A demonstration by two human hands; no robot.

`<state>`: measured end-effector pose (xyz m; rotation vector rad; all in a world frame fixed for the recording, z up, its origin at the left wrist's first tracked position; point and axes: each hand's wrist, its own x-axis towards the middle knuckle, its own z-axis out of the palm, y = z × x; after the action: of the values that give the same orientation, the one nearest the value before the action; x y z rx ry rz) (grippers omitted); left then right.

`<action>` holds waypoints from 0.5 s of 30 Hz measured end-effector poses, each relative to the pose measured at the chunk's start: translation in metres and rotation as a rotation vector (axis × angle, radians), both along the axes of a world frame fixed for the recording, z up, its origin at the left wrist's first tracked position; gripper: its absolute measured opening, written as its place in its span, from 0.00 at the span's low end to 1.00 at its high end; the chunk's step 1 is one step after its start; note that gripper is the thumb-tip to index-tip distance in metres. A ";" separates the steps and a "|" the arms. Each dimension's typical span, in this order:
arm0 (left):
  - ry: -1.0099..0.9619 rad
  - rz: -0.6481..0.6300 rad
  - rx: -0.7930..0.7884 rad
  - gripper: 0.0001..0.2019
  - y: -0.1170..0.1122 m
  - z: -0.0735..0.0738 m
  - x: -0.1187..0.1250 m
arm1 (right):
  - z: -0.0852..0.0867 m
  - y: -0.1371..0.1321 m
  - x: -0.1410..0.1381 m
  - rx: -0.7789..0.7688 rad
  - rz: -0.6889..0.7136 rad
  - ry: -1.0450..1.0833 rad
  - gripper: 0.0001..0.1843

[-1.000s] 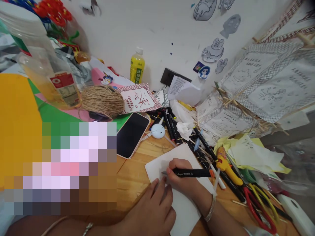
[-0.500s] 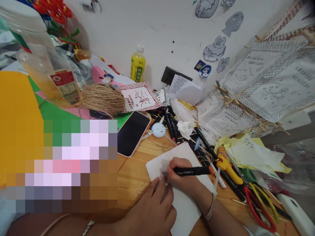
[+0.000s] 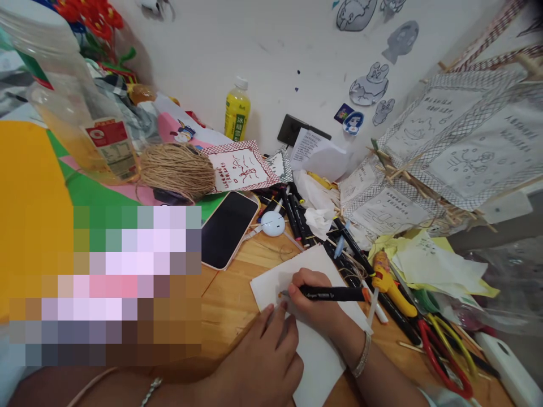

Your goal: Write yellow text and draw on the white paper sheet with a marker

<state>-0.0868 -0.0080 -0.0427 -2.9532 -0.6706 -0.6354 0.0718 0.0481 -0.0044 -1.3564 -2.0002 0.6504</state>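
Observation:
A sheet of white paper (image 3: 322, 370) lies aslant on the wooden table. My right hand (image 3: 318, 305) rests on it, closed around a black marker (image 3: 335, 294) with an orange end. The marker's tip meets the paper near its left side, where a small orange mark (image 3: 280, 294) shows. My left hand (image 3: 271, 345) lies on the lower left of the sheet, its fingers stretched out and its fingertips just below the marker's tip. Beyond the paper, several black markers (image 3: 297, 217) lie in a loose pile.
A yellow glue gun (image 3: 392, 288) and red-handled scissors (image 3: 441, 356) lie on the right, below paper lanterns (image 3: 470, 147). Behind my hands are a phone (image 3: 231, 229), a ball of twine (image 3: 178, 172), a drink bottle (image 3: 237, 110) and a large jar (image 3: 85, 113). Blurring covers the left.
The marker's tip has moved very slightly on the paper, and the orange mark shows a little more. My left hand stays in place.

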 end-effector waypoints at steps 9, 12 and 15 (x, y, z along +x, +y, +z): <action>0.004 -0.003 -0.003 0.13 0.002 0.002 0.000 | 0.003 -0.001 -0.001 -0.025 0.001 -0.028 0.14; 0.025 -0.009 -0.014 0.13 0.001 0.004 0.000 | 0.001 -0.001 0.000 -0.031 -0.003 -0.021 0.14; 0.023 0.024 -0.025 0.12 0.000 0.009 -0.001 | 0.001 -0.001 0.001 -0.027 0.004 -0.021 0.13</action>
<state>-0.0882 -0.0080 -0.0333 -2.9653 -0.7156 -0.5944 0.0726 0.0469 -0.0037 -1.3807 -2.0174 0.6693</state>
